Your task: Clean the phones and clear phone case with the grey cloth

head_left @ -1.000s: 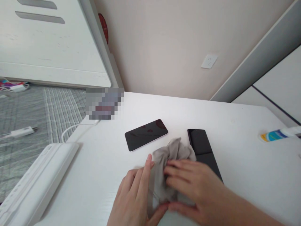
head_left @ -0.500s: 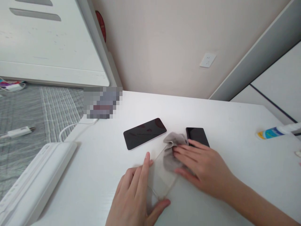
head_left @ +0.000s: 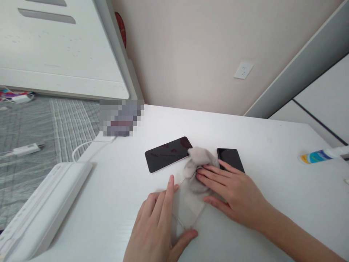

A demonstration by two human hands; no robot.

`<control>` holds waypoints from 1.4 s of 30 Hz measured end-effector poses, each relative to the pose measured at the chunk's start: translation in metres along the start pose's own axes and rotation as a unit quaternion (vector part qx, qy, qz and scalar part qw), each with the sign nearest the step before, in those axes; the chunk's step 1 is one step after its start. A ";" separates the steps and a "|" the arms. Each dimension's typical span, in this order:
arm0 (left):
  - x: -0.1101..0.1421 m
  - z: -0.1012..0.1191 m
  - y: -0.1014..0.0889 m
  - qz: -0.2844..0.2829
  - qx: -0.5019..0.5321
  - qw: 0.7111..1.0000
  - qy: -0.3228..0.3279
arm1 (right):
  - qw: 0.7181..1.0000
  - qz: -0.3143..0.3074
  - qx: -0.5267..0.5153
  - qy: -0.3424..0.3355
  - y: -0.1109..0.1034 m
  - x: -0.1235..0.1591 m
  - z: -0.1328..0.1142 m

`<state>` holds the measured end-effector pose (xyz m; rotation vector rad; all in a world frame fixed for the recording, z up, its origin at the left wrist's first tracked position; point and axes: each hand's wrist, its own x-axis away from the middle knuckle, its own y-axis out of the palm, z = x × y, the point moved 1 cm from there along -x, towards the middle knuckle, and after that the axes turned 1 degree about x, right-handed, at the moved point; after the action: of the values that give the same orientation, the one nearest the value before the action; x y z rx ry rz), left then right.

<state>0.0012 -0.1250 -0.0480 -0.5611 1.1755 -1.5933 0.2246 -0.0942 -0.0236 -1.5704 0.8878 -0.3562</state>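
Note:
A clear phone case (head_left: pixel 188 209) lies flat on the white table, partly under a bunched grey cloth (head_left: pixel 203 160). My left hand (head_left: pixel 155 222) grips the case at its left side, thumb at the near corner and fingers along the far edge. My right hand (head_left: pixel 231 194) presses the cloth onto the upper right part of the case, fingers stretched out over the folds. Just beyond the cloth is a large dark-screened phone (head_left: pixel 167 154). A smaller black phone (head_left: pixel 230 158) lies by my right hand, its near end partly hidden behind the fingers.
On the left of the table (head_left: pixel 114 203) stands a long white power strip-like box (head_left: pixel 51 207) with a white cable (head_left: pixel 79 147). A bottle with a blue and yellow label (head_left: pixel 316 156) lies at the right. The far edge meets a wall with a socket (head_left: pixel 244 70).
The cloth has shifted slightly up and left over the case and is bunched higher, touching the large phone's corner in view. My right fingers moved slightly left; my left hand stays in place.

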 end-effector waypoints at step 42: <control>0.002 0.007 -0.002 0.025 0.109 0.990 -0.082 | 0.992 -0.036 0.006 -0.118 0.000 -0.005 -0.002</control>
<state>0.0049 -0.1296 -0.0436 -0.5062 0.8734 -1.5771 0.2201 -0.0922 -0.0216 -1.5980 0.6471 -0.2213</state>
